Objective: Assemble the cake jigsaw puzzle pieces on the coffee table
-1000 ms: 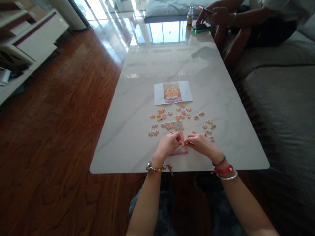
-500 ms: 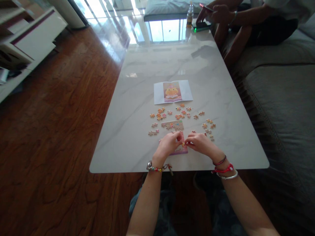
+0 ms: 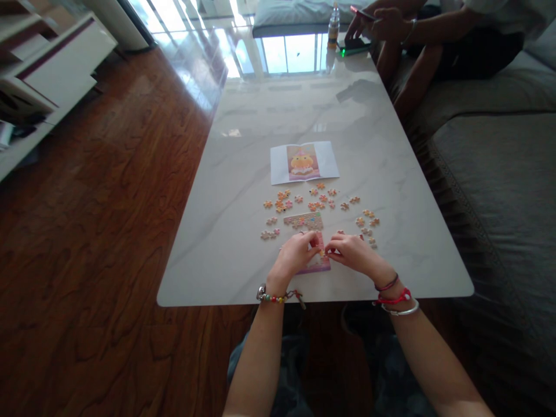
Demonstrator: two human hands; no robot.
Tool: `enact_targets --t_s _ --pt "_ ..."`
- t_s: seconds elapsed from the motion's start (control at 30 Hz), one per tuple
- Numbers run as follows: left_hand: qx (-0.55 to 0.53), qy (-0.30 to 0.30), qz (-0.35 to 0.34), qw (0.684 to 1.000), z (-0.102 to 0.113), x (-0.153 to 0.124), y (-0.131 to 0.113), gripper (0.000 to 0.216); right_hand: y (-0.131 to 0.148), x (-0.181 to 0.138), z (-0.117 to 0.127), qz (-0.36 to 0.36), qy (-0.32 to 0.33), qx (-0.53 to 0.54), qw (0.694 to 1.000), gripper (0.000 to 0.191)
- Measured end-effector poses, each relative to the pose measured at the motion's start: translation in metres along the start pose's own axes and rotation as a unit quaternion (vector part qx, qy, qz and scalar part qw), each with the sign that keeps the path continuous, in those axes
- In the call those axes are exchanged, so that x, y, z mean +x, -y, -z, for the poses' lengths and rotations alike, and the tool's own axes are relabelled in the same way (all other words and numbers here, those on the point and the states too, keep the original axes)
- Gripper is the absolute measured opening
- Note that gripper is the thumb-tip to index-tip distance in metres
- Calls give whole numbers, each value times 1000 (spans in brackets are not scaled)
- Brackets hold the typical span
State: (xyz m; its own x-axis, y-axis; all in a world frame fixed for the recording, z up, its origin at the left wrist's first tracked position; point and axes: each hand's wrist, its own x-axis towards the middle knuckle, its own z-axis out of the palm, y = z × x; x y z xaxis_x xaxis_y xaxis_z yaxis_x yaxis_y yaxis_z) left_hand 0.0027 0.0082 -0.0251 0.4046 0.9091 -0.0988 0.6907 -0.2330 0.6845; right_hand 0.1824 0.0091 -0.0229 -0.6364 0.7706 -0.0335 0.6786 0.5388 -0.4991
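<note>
My left hand [image 3: 296,253] is closed in a pinch over the pink and purple assembled puzzle section [image 3: 320,267], covering much of it. From the other side my right hand [image 3: 354,252] pinches too, its fingertips almost meeting those of the left. A small yellowish puzzle piece [image 3: 322,253] shows between both sets of fingertips, partly hidden. Just beyond the hands lies another joined puzzle section [image 3: 304,220], tan with coloured spots. Loose orange and pink puzzle pieces [image 3: 319,202] are scattered behind it. More pieces [image 3: 368,222] lie to the right, and a few [image 3: 270,234] to the left.
A creased paper sheet with a printed pumpkin-like picture [image 3: 304,162] lies beyond the pieces on the marble-patterned table [image 3: 243,260]. At the far end stand a bottle [image 3: 333,28] and a dark device with a green light [image 3: 354,47]. A person holding a phone sits on the sofa [image 3: 499,150].
Both hands stay over the puzzle section with their fingertips close together, shifting only very slightly. The whole view has moved a few pixels.
</note>
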Motion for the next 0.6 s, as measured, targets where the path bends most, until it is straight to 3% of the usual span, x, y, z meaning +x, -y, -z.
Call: enact_targets --t_s 0.27,0.6 --pt "-4 -39 -15 999 3 3 0 13 -32 -13 22 -93 -131 19 987 9" --pt "63 -47 -11 997 -4 14 -14 12 -43 -20 25 -140 -115 -5 983 11"
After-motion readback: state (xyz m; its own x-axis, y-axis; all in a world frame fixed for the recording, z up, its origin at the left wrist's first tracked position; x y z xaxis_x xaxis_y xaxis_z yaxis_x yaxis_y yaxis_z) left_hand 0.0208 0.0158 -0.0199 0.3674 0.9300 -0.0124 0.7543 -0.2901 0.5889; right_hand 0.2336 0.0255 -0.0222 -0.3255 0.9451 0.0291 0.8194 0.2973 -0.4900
